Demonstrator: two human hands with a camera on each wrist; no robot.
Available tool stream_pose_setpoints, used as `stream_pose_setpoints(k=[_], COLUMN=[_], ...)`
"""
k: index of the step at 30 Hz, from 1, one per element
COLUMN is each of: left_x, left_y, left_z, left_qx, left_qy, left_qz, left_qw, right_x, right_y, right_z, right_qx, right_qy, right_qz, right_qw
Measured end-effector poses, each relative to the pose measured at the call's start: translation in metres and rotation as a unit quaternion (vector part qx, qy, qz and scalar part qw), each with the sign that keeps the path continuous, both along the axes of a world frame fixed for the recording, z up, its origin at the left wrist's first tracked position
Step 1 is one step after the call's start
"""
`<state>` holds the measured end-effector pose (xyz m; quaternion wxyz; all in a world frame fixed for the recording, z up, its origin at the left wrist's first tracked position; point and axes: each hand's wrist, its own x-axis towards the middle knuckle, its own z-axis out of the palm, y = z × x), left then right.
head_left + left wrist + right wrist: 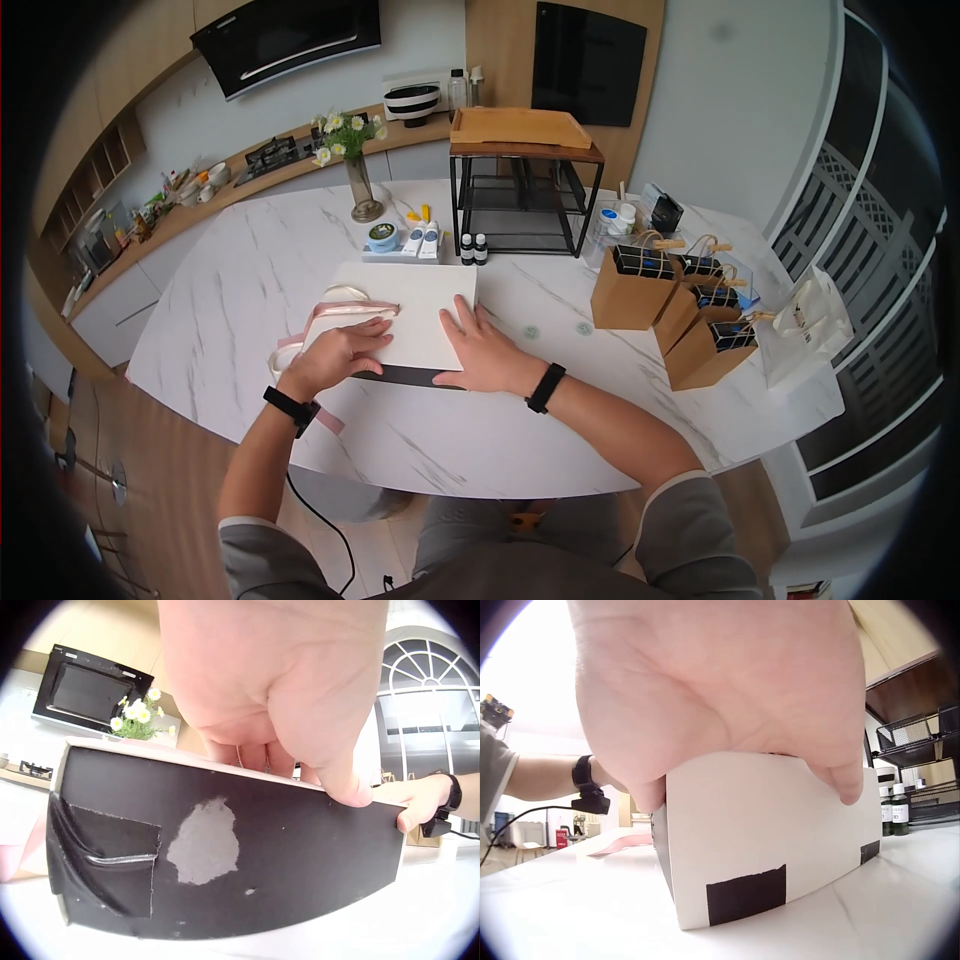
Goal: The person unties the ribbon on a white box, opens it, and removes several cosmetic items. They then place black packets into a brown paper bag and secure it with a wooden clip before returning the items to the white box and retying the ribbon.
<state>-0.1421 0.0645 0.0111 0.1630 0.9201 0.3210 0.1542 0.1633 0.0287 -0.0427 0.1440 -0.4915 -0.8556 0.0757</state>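
A white box with a black front side lies on the marble-patterned table. My left hand rests on its top near the front edge, the thumb bent slightly over that edge. Pink and cream ribbons lie over the left part of the top, close to the left fingertips, and trail down the left side. Across the front right corner spreads my right hand. Its thumb reaches the front side, and a finger lies over the white right side, which bears a black patch.
Behind the box are a tray with a blue jar and tubes, two small dark bottles, a flower vase and a black-framed rack. To the right stand several brown paper bags and a white bag.
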Motion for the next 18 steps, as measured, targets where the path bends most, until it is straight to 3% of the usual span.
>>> stream_pose_setpoints(k=[3,10,18], left_x=[-0.009,-0.033,-0.033], left_y=[0.014,0.056,0.063], left_z=[-0.002,-0.032,-0.034], left_qx=[-0.051,-0.144,-0.158], left_qy=[-0.025,-0.127,-0.143], left_qz=[0.044,0.052,0.056], left_qw=[0.997,0.98,0.975], right_x=[-0.014,-0.029,-0.029], right_y=[0.024,0.052,0.06], right_z=[-0.01,-0.008,-0.009], right_qx=[0.028,-0.003,-0.016], right_qy=[0.016,0.011,0.024], right_qz=[0.004,-0.003,-0.007], right_qw=[0.999,1.0,1.0])
